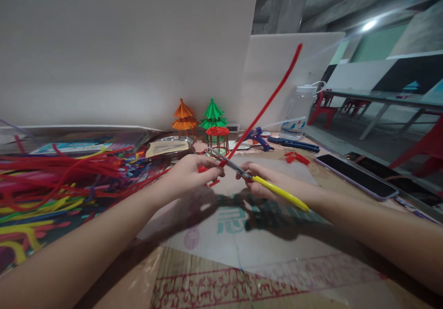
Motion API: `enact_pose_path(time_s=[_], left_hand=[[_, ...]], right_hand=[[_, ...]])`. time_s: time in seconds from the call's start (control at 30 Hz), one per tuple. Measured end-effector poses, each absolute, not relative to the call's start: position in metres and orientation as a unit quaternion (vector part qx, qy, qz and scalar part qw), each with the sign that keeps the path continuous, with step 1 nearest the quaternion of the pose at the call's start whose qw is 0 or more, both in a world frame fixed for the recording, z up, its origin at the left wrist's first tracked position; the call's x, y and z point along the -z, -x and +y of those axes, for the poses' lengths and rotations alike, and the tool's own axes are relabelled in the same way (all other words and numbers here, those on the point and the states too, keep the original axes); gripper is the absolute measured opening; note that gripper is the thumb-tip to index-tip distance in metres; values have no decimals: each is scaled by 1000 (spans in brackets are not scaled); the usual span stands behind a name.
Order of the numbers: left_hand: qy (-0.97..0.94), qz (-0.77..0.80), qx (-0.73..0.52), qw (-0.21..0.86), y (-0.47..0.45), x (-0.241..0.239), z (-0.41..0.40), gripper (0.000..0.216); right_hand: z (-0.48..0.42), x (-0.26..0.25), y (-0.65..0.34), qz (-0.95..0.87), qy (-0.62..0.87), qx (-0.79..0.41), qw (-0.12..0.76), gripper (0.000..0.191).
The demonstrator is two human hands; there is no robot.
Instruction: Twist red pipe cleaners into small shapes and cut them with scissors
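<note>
A long red pipe cleaner (269,102) rises to the upper right from my left hand (194,173), whose fingers pinch its lower end. My right hand (261,180) grips yellow-handled pliers or scissors (280,193); the exact kind is hard to tell. Their metal jaws cross the pipe cleaner close to my left fingertips. Behind my hands stands a small round pavilion frame (217,136) with a red top and thin posts. An orange tiered pavilion (182,117) and a green one (212,115) are farther back. Short red pieces (296,157) lie to the right.
Piles of coloured pipe cleaners (69,175) cover the left side. A metal dish (173,145), a blue glue gun (258,138), dark blue pliers (294,144) and a clear bottle (296,113) stand or lie at the back. A phone (356,176) rests at the right.
</note>
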State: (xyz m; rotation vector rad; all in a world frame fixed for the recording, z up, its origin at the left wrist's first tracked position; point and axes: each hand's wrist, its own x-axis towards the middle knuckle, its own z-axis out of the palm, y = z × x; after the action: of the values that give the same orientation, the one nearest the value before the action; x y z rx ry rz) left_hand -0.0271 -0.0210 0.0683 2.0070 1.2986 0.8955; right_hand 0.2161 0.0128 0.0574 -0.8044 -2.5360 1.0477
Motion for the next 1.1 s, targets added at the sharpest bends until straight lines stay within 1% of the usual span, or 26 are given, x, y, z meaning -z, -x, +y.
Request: enact_pose_path(time_s=[0.13,0.6,0.8,0.93,1.1], left_hand=[[-756,483,-333,290,26,-69,-22,22],[-759,486,-324,288,28,-70,-23,22],[-748,490,-334,297,27,-70,-22,21],[-743,494,-337,300,28,-70,-22,21],[-743,492,-333,309,26,-71,-24,21]], right_hand=[[14,-56,-217,-882,269,-359,148,38],[13,-54,-214,-861,294,-384,158,47],[12,-57,-216,-883,271,-357,142,38],[11,-57,-216,-881,278,-353,148,37],[14,-53,-215,-881,254,-367,158,35]])
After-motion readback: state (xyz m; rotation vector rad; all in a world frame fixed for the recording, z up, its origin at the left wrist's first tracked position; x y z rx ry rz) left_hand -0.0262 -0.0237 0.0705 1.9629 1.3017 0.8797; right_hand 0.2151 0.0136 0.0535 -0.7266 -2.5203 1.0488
